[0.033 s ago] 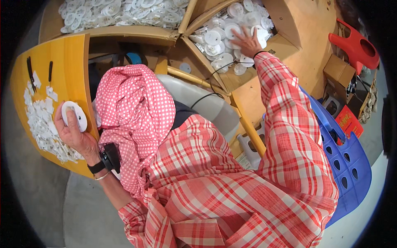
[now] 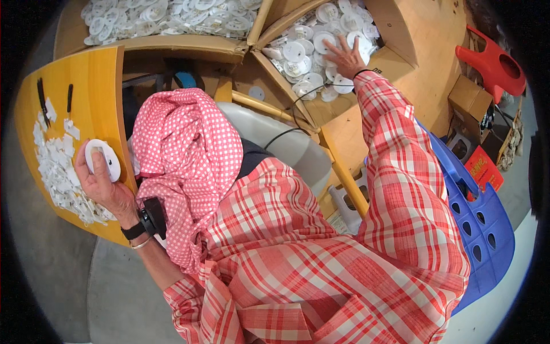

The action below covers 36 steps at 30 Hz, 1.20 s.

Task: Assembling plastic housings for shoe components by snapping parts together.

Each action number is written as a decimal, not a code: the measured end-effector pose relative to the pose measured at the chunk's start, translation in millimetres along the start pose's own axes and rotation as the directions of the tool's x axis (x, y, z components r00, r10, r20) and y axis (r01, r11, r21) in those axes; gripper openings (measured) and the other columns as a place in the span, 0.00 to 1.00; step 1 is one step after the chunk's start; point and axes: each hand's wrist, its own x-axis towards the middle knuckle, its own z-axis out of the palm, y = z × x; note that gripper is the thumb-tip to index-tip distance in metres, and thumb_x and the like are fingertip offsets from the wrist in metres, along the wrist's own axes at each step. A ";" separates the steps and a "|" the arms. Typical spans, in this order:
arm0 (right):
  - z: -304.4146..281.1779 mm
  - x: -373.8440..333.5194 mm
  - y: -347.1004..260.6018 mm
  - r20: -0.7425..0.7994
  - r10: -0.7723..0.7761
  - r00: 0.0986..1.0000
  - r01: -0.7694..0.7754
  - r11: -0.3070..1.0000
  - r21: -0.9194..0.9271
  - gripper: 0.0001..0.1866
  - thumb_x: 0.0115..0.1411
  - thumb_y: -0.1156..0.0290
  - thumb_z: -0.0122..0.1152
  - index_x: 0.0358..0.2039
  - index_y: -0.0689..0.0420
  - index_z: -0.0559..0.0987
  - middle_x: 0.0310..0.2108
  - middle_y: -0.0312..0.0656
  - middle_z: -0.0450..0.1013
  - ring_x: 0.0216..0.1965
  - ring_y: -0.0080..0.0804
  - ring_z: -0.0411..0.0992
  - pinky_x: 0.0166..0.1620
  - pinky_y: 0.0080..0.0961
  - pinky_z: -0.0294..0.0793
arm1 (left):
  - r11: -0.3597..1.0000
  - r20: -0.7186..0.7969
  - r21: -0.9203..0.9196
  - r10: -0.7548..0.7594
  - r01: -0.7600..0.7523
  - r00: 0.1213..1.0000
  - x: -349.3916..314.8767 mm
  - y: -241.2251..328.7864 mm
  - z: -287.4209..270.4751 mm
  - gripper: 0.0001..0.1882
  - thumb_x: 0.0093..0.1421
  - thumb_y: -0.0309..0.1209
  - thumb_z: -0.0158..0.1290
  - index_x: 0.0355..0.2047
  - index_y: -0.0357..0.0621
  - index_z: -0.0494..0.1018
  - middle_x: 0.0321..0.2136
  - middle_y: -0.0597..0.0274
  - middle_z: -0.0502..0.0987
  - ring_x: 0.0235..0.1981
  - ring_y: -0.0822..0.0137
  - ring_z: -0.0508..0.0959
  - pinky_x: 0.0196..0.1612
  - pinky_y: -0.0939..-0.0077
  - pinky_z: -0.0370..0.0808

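Observation:
My left hand [image 2: 103,186] is closed round a round white plastic disc [image 2: 109,166], its thumb lying across the disc's face. A small dark mark shows on the disc. The hand is over the edge of a yellow tabletop [image 2: 94,74], beside a pile of small white plastic pieces [image 2: 69,189]. Stretched out to the far right, my right hand [image 2: 348,60] rests with spread fingers on a heap of white discs [image 2: 295,51] in a cardboard box [image 2: 395,34]. Its fingertips touch the discs, and I see none gripped.
Another cardboard box [image 2: 189,43] full of clear and white round pieces stands at the back left. Two dark slim tools [image 2: 70,98] lie on the yellow top. A black cable [image 2: 293,112] loops near the right box. At right are a blue plastic chair [image 2: 487,252] and a red plastic stool [image 2: 492,63].
My right hand has shifted slightly to the right over the heap, and a few discs under it have moved. The left hand keeps its disc in the same place.

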 end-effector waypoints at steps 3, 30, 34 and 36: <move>22.2 -5.6 11.4 -0.047 0.065 0.997 -0.065 0.998 0.000 0.19 0.56 0.68 0.51 0.48 0.33 0.74 0.66 0.20 0.35 0.64 0.43 0.44 0.56 0.68 0.49 | 1.000 0.001 0.006 -0.006 0.006 1.000 1.3 -1.9 1.2 0.15 0.59 0.30 0.52 0.45 0.37 0.69 0.38 0.63 0.72 0.38 0.73 0.72 0.43 0.81 0.70; 90.1 135.1 -242.8 0.111 -0.470 0.876 0.105 0.409 0.906 0.15 0.55 0.61 0.51 0.38 0.55 0.76 0.33 0.45 0.74 0.35 0.36 0.73 0.38 0.28 0.71 | 0.992 0.016 0.127 -0.027 0.025 1.000 -23.3 16.0 6.8 0.17 0.56 0.30 0.51 0.44 0.33 0.66 0.39 0.55 0.71 0.33 0.68 0.74 0.37 0.77 0.73; 76.2 137.2 -264.5 0.045 -0.473 0.880 0.145 0.357 0.923 0.13 0.55 0.63 0.51 0.37 0.55 0.75 0.32 0.44 0.73 0.34 0.34 0.72 0.37 0.27 0.70 | 0.986 -0.053 0.168 -0.013 0.022 0.999 -36.2 28.5 9.0 0.21 0.54 0.35 0.54 0.43 0.32 0.66 0.39 0.52 0.70 0.28 0.66 0.74 0.33 0.76 0.74; 73.5 127.1 -264.1 0.022 -0.461 0.887 0.152 0.335 0.930 0.12 0.55 0.63 0.51 0.37 0.55 0.75 0.32 0.43 0.72 0.33 0.34 0.71 0.36 0.27 0.70 | 0.982 -0.081 0.185 -0.036 0.051 0.996 -43.0 34.4 11.7 0.22 0.54 0.37 0.54 0.43 0.32 0.65 0.37 0.52 0.70 0.27 0.67 0.74 0.30 0.77 0.73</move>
